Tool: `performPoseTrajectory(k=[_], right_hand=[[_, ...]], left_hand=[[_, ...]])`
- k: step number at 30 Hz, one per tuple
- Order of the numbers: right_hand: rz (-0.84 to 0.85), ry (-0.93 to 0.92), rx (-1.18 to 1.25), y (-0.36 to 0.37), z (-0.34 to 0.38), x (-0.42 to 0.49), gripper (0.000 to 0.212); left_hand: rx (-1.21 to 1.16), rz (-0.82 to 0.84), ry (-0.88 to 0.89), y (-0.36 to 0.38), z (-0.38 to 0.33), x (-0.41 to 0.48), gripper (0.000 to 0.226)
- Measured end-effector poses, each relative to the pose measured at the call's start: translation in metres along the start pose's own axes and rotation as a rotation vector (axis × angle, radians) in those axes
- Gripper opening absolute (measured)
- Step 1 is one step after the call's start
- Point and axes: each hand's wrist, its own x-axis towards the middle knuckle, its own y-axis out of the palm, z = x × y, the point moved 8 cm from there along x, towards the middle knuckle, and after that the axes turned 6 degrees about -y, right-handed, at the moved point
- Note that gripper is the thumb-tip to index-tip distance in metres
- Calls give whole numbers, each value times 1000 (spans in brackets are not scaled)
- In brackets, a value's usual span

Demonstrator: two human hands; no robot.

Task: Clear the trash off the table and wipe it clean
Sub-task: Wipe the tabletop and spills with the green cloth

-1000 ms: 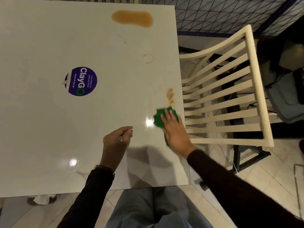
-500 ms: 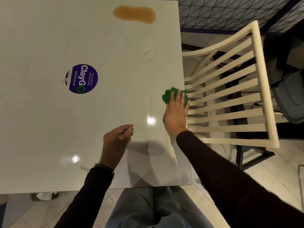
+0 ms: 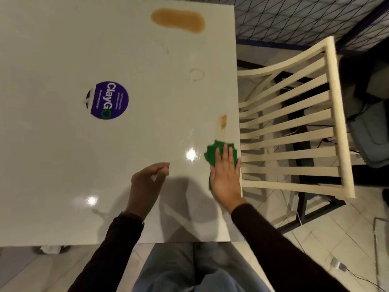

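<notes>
My right hand [image 3: 226, 173] presses flat, fingers straight, on a green cloth [image 3: 211, 152] near the right edge of the white table [image 3: 63, 154]. Just beyond the cloth lies a small brown smear [image 3: 223, 122] with a faint streak trailing toward the cloth. Farther off are a faint ring mark [image 3: 196, 74] and a large brown spill [image 3: 177, 20]. My left hand [image 3: 147, 182] rests on the table to the left of the cloth. Its fingers are curled, and it pinches a small white scrap [image 3: 154, 177].
A round purple ClayGo sticker [image 3: 109, 100] sits on the table's left-middle. A cream slatted chair [image 3: 294, 123] stands tight against the right edge. A crumpled white tissue [image 3: 49, 249] lies on the floor under the near edge.
My right hand pushed the cloth forward over the small brown smear, then drew it back toward me. The smear now looks streaked. My left hand stayed put.
</notes>
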Motion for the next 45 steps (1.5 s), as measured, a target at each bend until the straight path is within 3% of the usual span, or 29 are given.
performPoseTrajectory(k=[4, 8, 12, 16, 20, 26, 29, 31, 35, 38, 40, 45], right_hand=[[-62, 0, -51, -23, -7, 78, 55], [-77, 50, -45, -36, -13, 141, 55], [-69, -72, 10, -28, -3, 102, 54], [70, -268, -5, -7, 4, 18, 54], [91, -354, -49, -12, -8, 27, 53], [-36, -23, -48, -47, -29, 142, 55], [-71, 59, -48, -41, -11, 152, 56], [-47, -64, -43, -29, 11, 126, 56], [172, -530, -76, 0, 29, 19, 55], [254, -676, -125, -3, 0, 2, 55], [211, -605, -128, -17, -13, 34, 56], [24, -108, -86, -45, -13, 148, 56]], left_hand=[[71, -4, 4, -3, -7, 13, 27], [2, -49, -31, -1, -12, 21, 20], [30, -26, -8, 0, -6, 12, 20], [39, -1, -2, 2, 6, 2, 15], [61, -5, -21, -1, 11, 2, 16], [54, -13, 29, -13, 0, 16, 20], [10, -15, 28, -13, -3, 17, 21], [18, -9, 31, -10, -4, 15, 21], [7, 7, 11, -6, -2, 14, 20], [12, 9, 16, -7, -4, 16, 19], [34, -1, 29, -11, -6, 19, 19], [35, -34, 38, -22, -2, 22, 20]])
